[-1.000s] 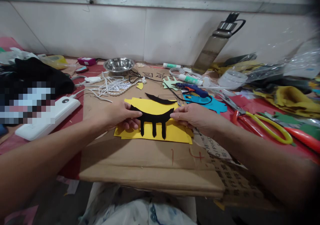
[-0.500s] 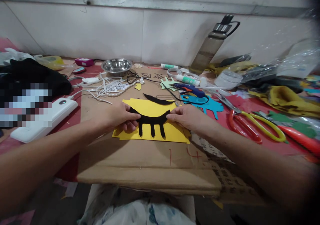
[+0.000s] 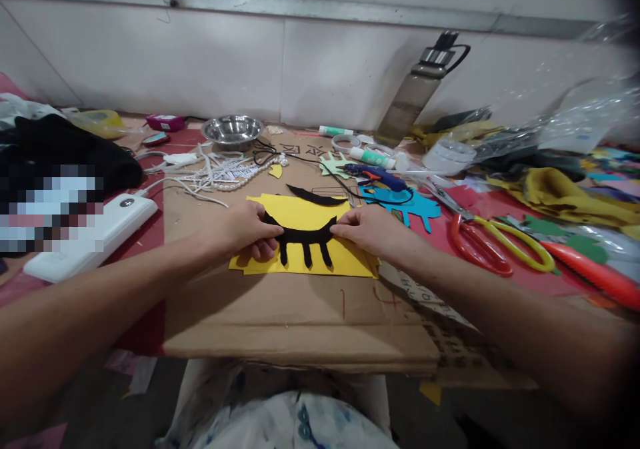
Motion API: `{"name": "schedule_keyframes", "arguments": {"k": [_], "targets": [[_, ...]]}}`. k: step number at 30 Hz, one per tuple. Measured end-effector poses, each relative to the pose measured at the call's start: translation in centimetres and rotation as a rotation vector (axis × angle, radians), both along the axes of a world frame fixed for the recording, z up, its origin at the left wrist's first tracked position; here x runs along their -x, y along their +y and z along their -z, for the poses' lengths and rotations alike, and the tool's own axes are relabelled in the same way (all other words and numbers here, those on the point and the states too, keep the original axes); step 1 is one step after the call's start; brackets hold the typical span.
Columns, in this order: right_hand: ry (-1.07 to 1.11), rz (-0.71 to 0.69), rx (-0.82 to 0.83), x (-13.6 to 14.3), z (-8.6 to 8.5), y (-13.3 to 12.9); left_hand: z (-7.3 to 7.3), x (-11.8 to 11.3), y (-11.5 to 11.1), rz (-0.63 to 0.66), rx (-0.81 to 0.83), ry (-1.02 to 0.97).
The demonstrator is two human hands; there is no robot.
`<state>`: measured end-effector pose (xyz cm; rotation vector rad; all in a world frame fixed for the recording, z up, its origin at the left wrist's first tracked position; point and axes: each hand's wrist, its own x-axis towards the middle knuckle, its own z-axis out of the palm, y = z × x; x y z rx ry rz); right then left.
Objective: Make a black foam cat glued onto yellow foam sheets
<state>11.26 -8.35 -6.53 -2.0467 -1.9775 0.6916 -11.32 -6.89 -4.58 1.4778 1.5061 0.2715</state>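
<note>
A black eyelash-shaped cutout [image 3: 306, 236], curved with three prongs pointing toward me, is stretched between my two hands over yellow sheets [image 3: 295, 210]. My left hand [image 3: 247, 230] pinches its left end between thumb and finger. At the opposite end, my right hand [image 3: 361, 230] pinches the other tip. Whether the cutout touches the yellow sheets or hovers just above, I cannot tell. Beyond it, a second black curved strip [image 3: 316, 196] lies at the far edge of the yellow sheets.
Cardboard [image 3: 225, 316] covers the table in front of me. On the right lie scissors [image 3: 480, 226], a blue glue gun [image 3: 380, 176], a blue cutout [image 3: 425, 208] and a tilted bottle [image 3: 413, 96]. A white power bank [image 3: 95, 236] is at left; a metal bowl [image 3: 233, 131] stands behind.
Both hands keep their pinch on the black cutout, which stays almost in place over the yellow sheets. The camera view has shifted slightly.
</note>
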Motion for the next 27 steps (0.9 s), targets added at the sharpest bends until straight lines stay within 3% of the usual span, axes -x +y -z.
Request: {"name": "schedule_keyframes", "arguments": {"k": [9, 11, 14, 16, 18, 21, 23, 27], "targets": [[-0.021, -0.038, -0.020, -0.1, 0.1, 0.0, 1.1, 0.4, 0.2, 0.129, -0.117, 0.114], [-0.015, -0.041, -0.028, -0.1, 0.1, -0.1, 0.8, 0.4, -0.1, 0.155, -0.282, 0.275], [-0.011, -0.033, -0.012, 0.0, -0.1, -0.2, -0.1, 0.4, -0.8, 0.228, -0.673, 0.537], [-0.021, -0.035, 0.001, 0.0, -0.2, -0.1, -0.5, 0.1, -1.3, 0.374, -0.819, 0.611], [-0.029, -0.051, 0.000, 0.0, -0.2, 0.0, -0.6, -0.5, -1.6, 0.636, -0.949, 0.576], [-0.023, -0.080, -0.012, -0.1, -0.1, 0.1, -0.2, -1.3, -1.3, 0.989, -0.994, 0.454], [0.002, -0.068, 0.002, -0.1, -0.2, 0.0, 0.0, -1.7, -0.9, 1.068, -0.958, 0.412], [0.109, -0.039, 0.111, 0.1, -0.9, 0.0, 0.2, -2.0, -0.1, 1.079, -0.944, 0.428]]}}
